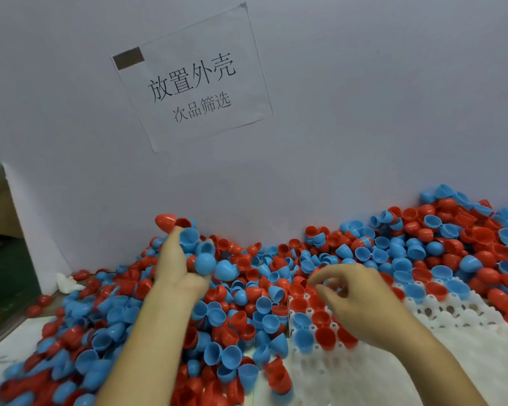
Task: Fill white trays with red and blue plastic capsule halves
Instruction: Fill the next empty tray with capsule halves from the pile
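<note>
We see the white tray [440, 326] only in part: loose red and blue capsule halves [247, 303] cover its far and left sides, and the bottom edge cuts off its near side. The left hand [176, 268] is blurred at the palm, so we cannot count the halves it holds. The right hand [355, 300] hides several tray pockets; its fingertips [316, 281] are blurred. Both forearms run out of frame below.

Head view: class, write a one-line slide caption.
Left hand lifts a cluster of capsule halves while right hand hovers over the white tray.
</note>
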`<action>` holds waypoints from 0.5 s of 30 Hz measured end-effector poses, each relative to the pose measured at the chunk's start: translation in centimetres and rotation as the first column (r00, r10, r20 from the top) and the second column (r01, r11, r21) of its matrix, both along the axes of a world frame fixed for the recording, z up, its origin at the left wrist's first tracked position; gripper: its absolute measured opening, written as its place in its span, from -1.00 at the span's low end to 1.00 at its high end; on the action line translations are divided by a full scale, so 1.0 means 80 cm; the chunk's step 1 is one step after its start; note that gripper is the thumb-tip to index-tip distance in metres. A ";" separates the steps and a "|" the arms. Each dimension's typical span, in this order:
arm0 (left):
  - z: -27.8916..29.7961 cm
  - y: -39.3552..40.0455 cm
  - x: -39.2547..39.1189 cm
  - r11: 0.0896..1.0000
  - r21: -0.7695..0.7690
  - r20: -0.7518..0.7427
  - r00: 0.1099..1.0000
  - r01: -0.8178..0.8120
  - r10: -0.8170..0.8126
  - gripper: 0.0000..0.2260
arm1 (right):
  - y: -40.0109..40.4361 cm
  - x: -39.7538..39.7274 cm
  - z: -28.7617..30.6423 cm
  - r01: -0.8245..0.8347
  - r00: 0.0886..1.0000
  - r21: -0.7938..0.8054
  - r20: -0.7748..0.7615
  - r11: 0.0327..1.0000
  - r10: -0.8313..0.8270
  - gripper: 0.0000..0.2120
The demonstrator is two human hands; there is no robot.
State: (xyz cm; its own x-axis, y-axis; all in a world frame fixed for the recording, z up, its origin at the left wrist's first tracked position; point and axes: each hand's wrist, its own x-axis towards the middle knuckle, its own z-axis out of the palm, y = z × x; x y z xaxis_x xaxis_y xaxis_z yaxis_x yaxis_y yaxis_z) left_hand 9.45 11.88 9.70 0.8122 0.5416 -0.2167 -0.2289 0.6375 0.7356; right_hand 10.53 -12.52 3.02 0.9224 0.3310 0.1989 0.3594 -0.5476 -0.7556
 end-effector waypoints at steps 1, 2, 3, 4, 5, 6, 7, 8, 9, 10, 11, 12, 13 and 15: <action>-0.008 -0.015 -0.012 0.999 -0.037 0.024 1.000 0.004 -0.003 -0.75 | 0.012 -0.007 0.006 -0.065 0.998 0.053 -0.019 0.996 0.066 -0.84; -0.019 -0.028 -0.023 0.998 -0.068 0.037 0.999 0.008 -0.006 -0.74 | 0.026 -0.015 0.012 -0.124 0.990 0.128 -0.050 0.984 0.132 -0.86; -0.028 -0.043 -0.033 0.995 -0.099 0.050 0.999 0.017 -0.012 -0.74 | 0.038 -0.023 0.018 -0.164 0.978 0.208 -0.095 0.964 0.186 -0.89; -0.039 -0.056 -0.039 0.991 -0.131 0.062 0.998 0.036 -0.028 -0.74 | 0.049 -0.030 0.020 -0.190 0.964 0.266 -0.132 0.945 0.231 -0.87; -0.047 -0.068 -0.044 0.985 -0.162 0.067 0.997 0.054 -0.044 -0.73 | 0.057 -0.036 0.019 -0.206 0.954 0.292 -0.153 0.934 0.258 -0.85; -0.056 -0.077 -0.046 0.979 -0.189 0.075 0.995 0.078 -0.065 -0.69 | 0.062 -0.038 0.017 -0.213 0.950 0.294 -0.160 0.932 0.268 -0.83; -0.063 -0.083 -0.046 0.972 -0.213 0.077 0.994 0.098 -0.083 -0.62 | 0.064 -0.039 0.016 -0.214 0.947 0.286 -0.174 0.934 0.270 -0.84; -0.071 -0.086 -0.043 0.968 -0.225 0.077 0.992 0.114 -0.099 -0.58 | 0.062 -0.039 0.014 -0.206 0.943 0.280 -0.199 0.937 0.267 -0.87; -0.076 -0.087 -0.041 0.968 -0.219 0.068 0.991 0.125 -0.112 -0.57 | 0.059 -0.037 0.013 -0.198 0.936 0.269 -0.234 0.942 0.264 -0.89; -0.082 -0.086 -0.037 0.969 -0.201 0.062 0.989 0.143 -0.133 -0.60 | 0.053 -0.034 0.011 -0.197 0.924 0.266 -0.272 0.944 0.270 -0.89; -0.085 -0.084 -0.036 0.968 -0.193 0.058 0.987 0.162 -0.153 -0.65 | 0.048 -0.032 0.012 -0.197 0.908 0.255 -0.316 0.947 0.274 -0.87; -0.092 -0.082 -0.032 0.969 -0.186 0.059 0.987 0.160 -0.151 -0.70 | 0.044 -0.031 0.010 -0.192 0.895 0.251 -0.351 0.949 0.274 -0.86; -0.094 -0.080 -0.030 0.974 -0.177 0.057 0.989 0.144 -0.136 -0.72 | 0.040 -0.030 0.009 -0.180 0.892 0.246 -0.366 0.952 0.263 -0.88; -0.095 -0.077 -0.024 0.982 -0.155 0.057 0.993 0.107 -0.099 -0.69 | 0.037 -0.025 0.007 -0.036 0.919 0.305 -0.363 0.952 0.151 -0.92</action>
